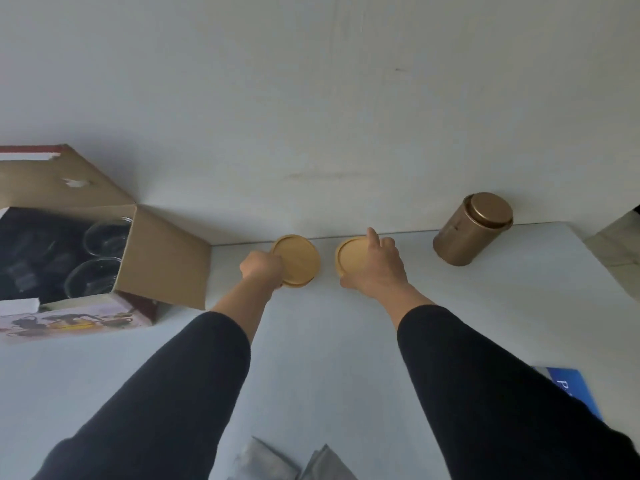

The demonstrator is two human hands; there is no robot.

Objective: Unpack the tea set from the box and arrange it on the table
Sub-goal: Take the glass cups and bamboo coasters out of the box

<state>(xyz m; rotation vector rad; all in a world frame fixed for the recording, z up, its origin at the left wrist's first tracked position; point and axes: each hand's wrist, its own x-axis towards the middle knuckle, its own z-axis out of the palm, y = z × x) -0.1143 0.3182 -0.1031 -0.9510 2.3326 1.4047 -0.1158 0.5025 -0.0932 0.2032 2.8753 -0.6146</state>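
Two round wooden coasters lie near the table's far edge by the wall. My left hand [260, 265] grips the near-left rim of the left coaster [298, 258], which looks like a small stack. My right hand [375, 261] covers much of the right coaster [348, 255] and holds it, index finger raised. An open cardboard box [162, 258] stands at the left; inside, two clear glass cups [104, 237] sit in dark padding.
A bronze metal canister [472, 228] with a lid stands at the back right of the white table [329, 341]. A blue booklet [571, 386] lies at the right edge. Grey wrapping [277, 462] lies at the near edge. The wall rises right behind the coasters.
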